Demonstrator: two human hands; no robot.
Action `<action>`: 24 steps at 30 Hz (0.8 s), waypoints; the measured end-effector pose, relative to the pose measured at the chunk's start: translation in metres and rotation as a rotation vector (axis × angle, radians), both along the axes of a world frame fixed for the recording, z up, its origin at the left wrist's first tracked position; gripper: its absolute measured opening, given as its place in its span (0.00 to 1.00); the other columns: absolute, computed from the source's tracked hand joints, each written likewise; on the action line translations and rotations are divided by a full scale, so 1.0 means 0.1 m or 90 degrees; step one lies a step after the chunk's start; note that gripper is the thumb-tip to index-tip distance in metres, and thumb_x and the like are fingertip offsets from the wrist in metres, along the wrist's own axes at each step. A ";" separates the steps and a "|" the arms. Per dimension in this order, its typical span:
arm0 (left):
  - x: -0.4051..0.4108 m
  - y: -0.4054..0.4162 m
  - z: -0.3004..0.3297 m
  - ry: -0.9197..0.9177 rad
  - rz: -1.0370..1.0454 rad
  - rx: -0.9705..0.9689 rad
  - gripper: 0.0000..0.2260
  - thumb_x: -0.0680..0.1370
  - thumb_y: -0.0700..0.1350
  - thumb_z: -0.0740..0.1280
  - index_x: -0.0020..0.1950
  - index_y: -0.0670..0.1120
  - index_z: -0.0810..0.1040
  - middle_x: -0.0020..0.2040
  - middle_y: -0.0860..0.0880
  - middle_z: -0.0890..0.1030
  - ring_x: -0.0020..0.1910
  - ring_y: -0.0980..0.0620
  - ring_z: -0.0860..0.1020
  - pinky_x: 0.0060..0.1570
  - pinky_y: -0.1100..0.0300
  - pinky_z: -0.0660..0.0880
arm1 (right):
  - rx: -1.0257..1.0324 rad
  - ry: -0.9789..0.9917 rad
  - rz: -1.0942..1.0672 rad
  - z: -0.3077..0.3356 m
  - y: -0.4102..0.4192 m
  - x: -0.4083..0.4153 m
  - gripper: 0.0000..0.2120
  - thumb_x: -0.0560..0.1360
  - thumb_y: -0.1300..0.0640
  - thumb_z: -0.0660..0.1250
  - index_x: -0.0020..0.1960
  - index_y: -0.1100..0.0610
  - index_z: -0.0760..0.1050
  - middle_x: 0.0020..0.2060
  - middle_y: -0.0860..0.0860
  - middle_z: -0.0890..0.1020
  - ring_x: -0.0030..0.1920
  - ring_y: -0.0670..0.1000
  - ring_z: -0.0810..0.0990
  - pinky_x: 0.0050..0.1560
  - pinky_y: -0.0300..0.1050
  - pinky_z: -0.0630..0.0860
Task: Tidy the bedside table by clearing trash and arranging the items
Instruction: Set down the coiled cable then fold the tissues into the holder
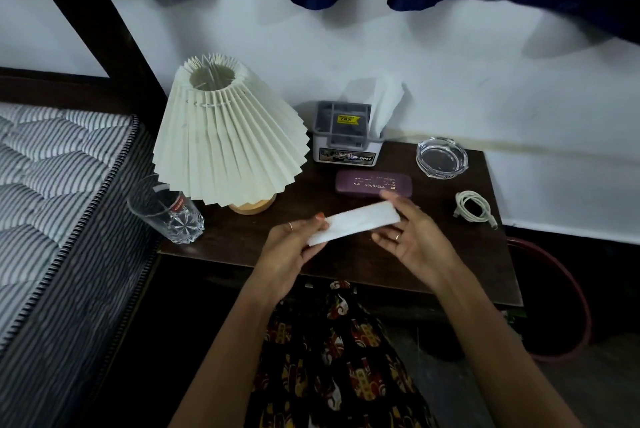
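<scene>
White folded tissue [353,224], held above the front half of the dark wooden bedside table [408,265] by both hands. The left hand [291,251] pinches the lower left end of the tissue between thumb and fingers; the right hand [412,237] grips the upper right end, thumb on top, with the remaining fingers loosely spread below.

All positions below are given relative to the pleated table lamp [228,136], which stands at the left rear of the table on a round wooden base.
- Drinking glass [166,213]: just in front of and left of the lamp, at the table's left edge, partly under the shade.
- Grey-and-white organiser box [346,136]: right of the lamp, against the wall, with a loose white tissue [384,102] rising from its right compartment.
- Purple spectacle case [374,183]: right of the lamp, just in front of the box.
- Glass ashtray [441,157]: far right of the lamp, near the wall.
- Coiled white cable [472,207]: far right, in front of the ashtray.
- Striped mattress [52,185]: left of the lamp, beside the table.
</scene>
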State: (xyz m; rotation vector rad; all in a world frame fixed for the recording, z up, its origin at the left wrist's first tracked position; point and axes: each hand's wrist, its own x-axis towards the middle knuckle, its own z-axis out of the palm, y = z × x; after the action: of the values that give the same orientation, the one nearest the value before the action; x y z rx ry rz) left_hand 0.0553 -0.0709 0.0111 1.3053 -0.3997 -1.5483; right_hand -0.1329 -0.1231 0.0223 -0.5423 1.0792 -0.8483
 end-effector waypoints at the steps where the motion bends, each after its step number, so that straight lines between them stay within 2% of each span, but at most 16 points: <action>1: -0.03 0.00 0.00 -0.002 -0.001 -0.016 0.05 0.76 0.38 0.68 0.45 0.37 0.81 0.49 0.46 0.83 0.55 0.51 0.80 0.47 0.65 0.79 | 0.003 -0.019 -0.033 0.00 0.01 0.03 0.14 0.77 0.51 0.64 0.61 0.51 0.74 0.50 0.54 0.80 0.46 0.52 0.79 0.41 0.45 0.78; 4: -0.10 -0.03 0.01 -0.021 0.012 -0.049 0.06 0.75 0.32 0.66 0.45 0.41 0.81 0.49 0.47 0.83 0.50 0.54 0.81 0.44 0.67 0.78 | 0.025 -0.021 -0.036 0.00 0.05 0.15 0.18 0.74 0.45 0.66 0.60 0.54 0.73 0.47 0.55 0.83 0.43 0.53 0.81 0.37 0.44 0.77; 7: -0.15 -0.07 0.03 -0.039 0.016 -0.080 0.07 0.75 0.31 0.66 0.47 0.40 0.81 0.51 0.46 0.82 0.51 0.52 0.81 0.45 0.66 0.79 | 0.005 0.028 0.029 0.03 0.06 0.25 0.13 0.74 0.53 0.69 0.54 0.59 0.77 0.42 0.55 0.83 0.37 0.51 0.80 0.34 0.40 0.78; 11: -0.15 -0.08 0.01 -0.076 0.049 -0.107 0.07 0.75 0.34 0.68 0.51 0.41 0.81 0.55 0.47 0.81 0.54 0.51 0.80 0.52 0.61 0.79 | -0.108 0.145 0.046 0.11 -0.10 0.37 0.10 0.74 0.67 0.67 0.55 0.65 0.75 0.40 0.57 0.82 0.34 0.51 0.80 0.32 0.38 0.77; 14: -0.09 -0.06 -0.10 -0.179 0.095 -0.100 0.10 0.76 0.37 0.68 0.56 0.47 0.80 0.58 0.51 0.79 0.56 0.56 0.78 0.55 0.58 0.77 | -0.206 0.249 0.001 0.27 -0.46 0.47 0.09 0.73 0.68 0.67 0.52 0.64 0.75 0.41 0.60 0.82 0.30 0.50 0.79 0.30 0.39 0.77; 16: -0.04 -0.01 -0.19 -0.260 0.101 -0.099 0.10 0.76 0.37 0.68 0.55 0.49 0.80 0.56 0.52 0.80 0.52 0.61 0.79 0.54 0.62 0.76 | -0.314 0.355 -0.032 0.40 -0.74 0.54 0.04 0.71 0.66 0.68 0.45 0.60 0.77 0.37 0.60 0.82 0.25 0.48 0.78 0.31 0.43 0.78; 18: -0.01 0.06 -0.28 -0.308 0.096 -0.100 0.11 0.75 0.36 0.68 0.52 0.50 0.80 0.54 0.51 0.81 0.47 0.65 0.80 0.49 0.69 0.76 | -0.399 0.458 -0.059 0.55 -0.97 0.64 0.07 0.70 0.65 0.67 0.37 0.54 0.76 0.35 0.59 0.83 0.27 0.51 0.81 0.36 0.47 0.80; 20: 0.01 0.11 -0.38 -0.349 0.091 -0.081 0.11 0.75 0.36 0.68 0.51 0.51 0.79 0.53 0.50 0.82 0.47 0.63 0.81 0.44 0.72 0.75 | -0.458 0.521 -0.055 0.62 -1.16 0.76 0.10 0.70 0.64 0.65 0.32 0.53 0.75 0.34 0.60 0.84 0.32 0.56 0.84 0.37 0.49 0.81; 22: 0.03 0.13 -0.43 -0.381 0.092 -0.066 0.10 0.75 0.36 0.68 0.51 0.50 0.79 0.53 0.49 0.82 0.49 0.60 0.81 0.42 0.73 0.74 | -0.483 0.558 -0.034 0.58 -1.35 0.87 0.06 0.69 0.63 0.64 0.34 0.60 0.77 0.34 0.61 0.84 0.35 0.58 0.84 0.38 0.51 0.81; 24: 0.03 0.13 -0.45 -0.400 0.104 -0.067 0.09 0.76 0.36 0.68 0.52 0.48 0.79 0.53 0.50 0.81 0.51 0.59 0.80 0.41 0.76 0.73 | -0.504 0.610 -0.009 0.49 -1.50 0.97 0.07 0.68 0.62 0.63 0.39 0.66 0.76 0.34 0.60 0.82 0.37 0.58 0.82 0.37 0.50 0.79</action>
State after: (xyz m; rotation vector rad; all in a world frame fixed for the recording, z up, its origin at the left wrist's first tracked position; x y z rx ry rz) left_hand 0.0586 -0.0581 -0.0343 1.6800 -0.7336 -0.9429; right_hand -0.0359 -0.2730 0.0710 -1.7255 1.5771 -1.0443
